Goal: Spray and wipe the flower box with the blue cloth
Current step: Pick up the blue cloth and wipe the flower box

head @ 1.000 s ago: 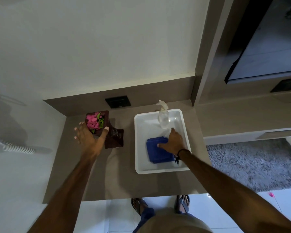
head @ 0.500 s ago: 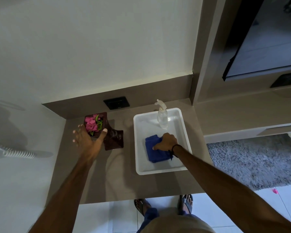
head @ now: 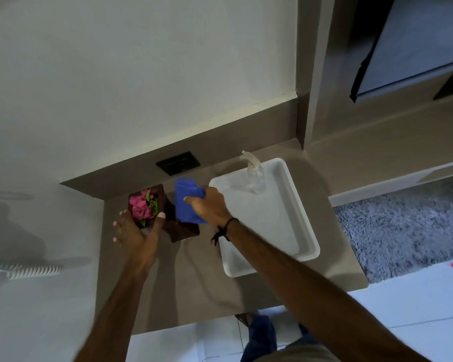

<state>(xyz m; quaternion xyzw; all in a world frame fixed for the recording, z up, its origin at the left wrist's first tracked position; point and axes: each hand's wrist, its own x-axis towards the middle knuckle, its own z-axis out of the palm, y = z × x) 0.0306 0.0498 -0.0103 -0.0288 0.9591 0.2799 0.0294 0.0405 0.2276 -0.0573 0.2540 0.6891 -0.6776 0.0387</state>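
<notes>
The flower box [head: 165, 205] is a dark brown box with pink flowers and green leaves, standing at the back left of the counter. My left hand [head: 136, 232] grips its near side, thumb against the right edge and fingers spread on the left. My right hand [head: 211, 207] holds the bunched blue cloth [head: 185, 202] just right of the box, against or very close to its side. A clear spray bottle [head: 254, 176] stands upright at the far end of the white tray [head: 309, 248].
A black wall socket [head: 178, 163] sits on the backsplash behind the box. The brown counter [head: 194, 278] ends at a near edge above the tiled floor. A grey rug [head: 403, 231] lies to the right, a white coiled cord [head: 34, 270] to the left.
My right hand lifted the blue cloth out of the tray and carried it left to the flower box. My left hand moved in and closed around the box.
</notes>
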